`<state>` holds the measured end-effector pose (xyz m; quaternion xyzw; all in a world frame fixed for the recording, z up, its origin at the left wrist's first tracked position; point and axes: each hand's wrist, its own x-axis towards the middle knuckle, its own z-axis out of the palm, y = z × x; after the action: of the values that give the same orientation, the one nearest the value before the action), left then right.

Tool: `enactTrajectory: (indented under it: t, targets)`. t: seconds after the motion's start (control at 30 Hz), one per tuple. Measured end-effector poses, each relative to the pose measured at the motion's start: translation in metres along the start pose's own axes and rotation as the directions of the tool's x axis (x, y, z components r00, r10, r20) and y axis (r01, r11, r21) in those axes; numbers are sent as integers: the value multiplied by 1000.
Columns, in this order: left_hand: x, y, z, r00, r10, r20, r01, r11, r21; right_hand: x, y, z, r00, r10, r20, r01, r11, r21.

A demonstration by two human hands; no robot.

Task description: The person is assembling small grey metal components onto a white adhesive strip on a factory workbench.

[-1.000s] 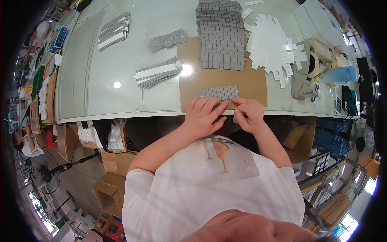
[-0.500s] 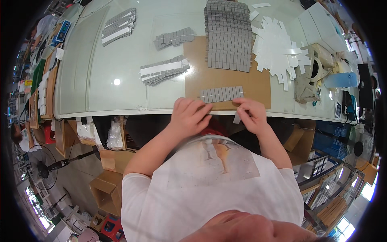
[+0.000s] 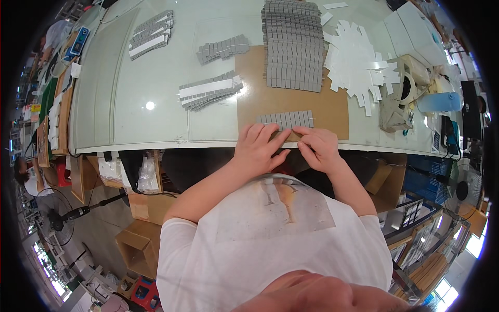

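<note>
A strip of narrow grey rectangular pieces (image 3: 287, 117), joined side by side with a thin light line across them, lies flat on a brown board (image 3: 332, 117) close to the table's front edge. My left hand (image 3: 258, 144) is at its near edge, fingers apart, its index fingertip touching the near side around the middle. From the right, my right hand (image 3: 320, 148) meets it there, index finger stretched to the strip and thumb held apart below. Both index fingertips nearly touch each other. No white piece shows between the fingers of either hand.
Behind the strip stands a large stack of similar grey strips (image 3: 293, 52). Smaller grey bundles (image 3: 223, 49) lie to the left, some with white strips on top. A heap of white strips (image 3: 353, 62) spreads to the right, beside a tape dispenser (image 3: 396, 106) and a blue bottle (image 3: 440, 103).
My left hand has moved right and my right hand slightly left, bringing their index fingers together at the strip's near edge. The small white piece under my right fingers is no longer visible.
</note>
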<state>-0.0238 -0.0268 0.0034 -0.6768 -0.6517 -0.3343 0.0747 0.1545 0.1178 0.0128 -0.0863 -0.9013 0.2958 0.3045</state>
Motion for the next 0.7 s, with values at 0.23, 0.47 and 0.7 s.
enactTrajectory:
  t: [0.23,0.47,0.7]
  targets:
    - [0,0,1,1000,8,-3,-7,1000,16,0,0,-1,1000,-3,0,3,1000,10]
    - [0,-1,2,1000,25,-17,-25,999,21,1,1,0,1000,-18,-13,18,1000,3]
    - [-1,-2,-2,1000,28,0,-28,999,30,0,0,1,1000,-4,-7,4,1000,23]
